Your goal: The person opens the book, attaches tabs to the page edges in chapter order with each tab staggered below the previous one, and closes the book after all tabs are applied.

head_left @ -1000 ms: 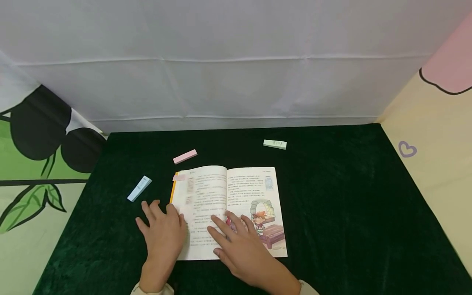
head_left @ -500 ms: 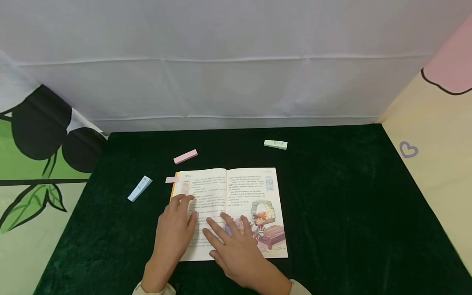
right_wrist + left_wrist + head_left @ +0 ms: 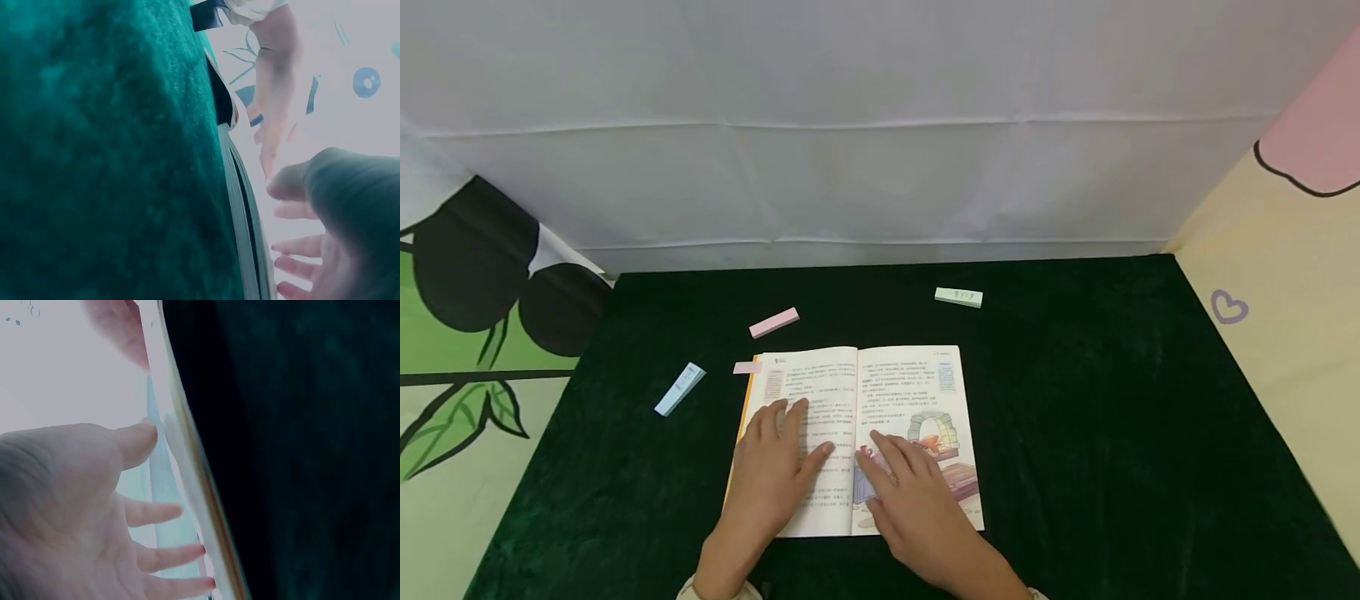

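An open book (image 3: 820,383) with printed text lies on the dark green cloth, a drawing of a figure and bench on its right page. My left hand (image 3: 772,475) rests on the left page, fingers spread. Over the lower right page lies my right hand (image 3: 921,508), its fingers extended near the centre fold and covering part of the drawing. Both wrist views show straight fingers against the pages, the left hand (image 3: 81,506) in one and the right hand (image 3: 331,231) in the other. A pink tab (image 3: 747,367) sticks out from the book's upper left edge.
Beyond the book's upper left corner lies a pink sticky-note strip (image 3: 774,322). A blue strip (image 3: 680,389) is to its left, and a pale green strip (image 3: 958,297) lies toward the back. Green cloth (image 3: 1097,417) covers the table; a white curtain (image 3: 880,183) hangs behind.
My left hand has moved from the book's left edge onto the left page. My right hand has shifted right, off the fold. The pink tab now sticks out past the page edge.
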Action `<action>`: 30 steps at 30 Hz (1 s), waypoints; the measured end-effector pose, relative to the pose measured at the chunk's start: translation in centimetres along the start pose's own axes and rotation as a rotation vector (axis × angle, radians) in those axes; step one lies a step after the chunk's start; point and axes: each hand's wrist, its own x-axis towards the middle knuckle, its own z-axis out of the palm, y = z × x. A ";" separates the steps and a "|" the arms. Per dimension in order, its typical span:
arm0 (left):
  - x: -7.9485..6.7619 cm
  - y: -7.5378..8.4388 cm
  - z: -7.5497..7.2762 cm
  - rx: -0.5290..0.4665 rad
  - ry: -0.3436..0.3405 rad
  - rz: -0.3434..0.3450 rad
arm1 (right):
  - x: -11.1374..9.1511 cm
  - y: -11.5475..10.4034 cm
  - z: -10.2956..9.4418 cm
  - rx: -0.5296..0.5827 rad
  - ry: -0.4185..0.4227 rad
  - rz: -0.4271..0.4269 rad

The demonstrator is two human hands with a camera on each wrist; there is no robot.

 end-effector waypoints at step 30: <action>-0.6 2.7 1.5 0.157 -0.020 0.264 | -2.4 1.2 -0.8 0.050 0.112 0.585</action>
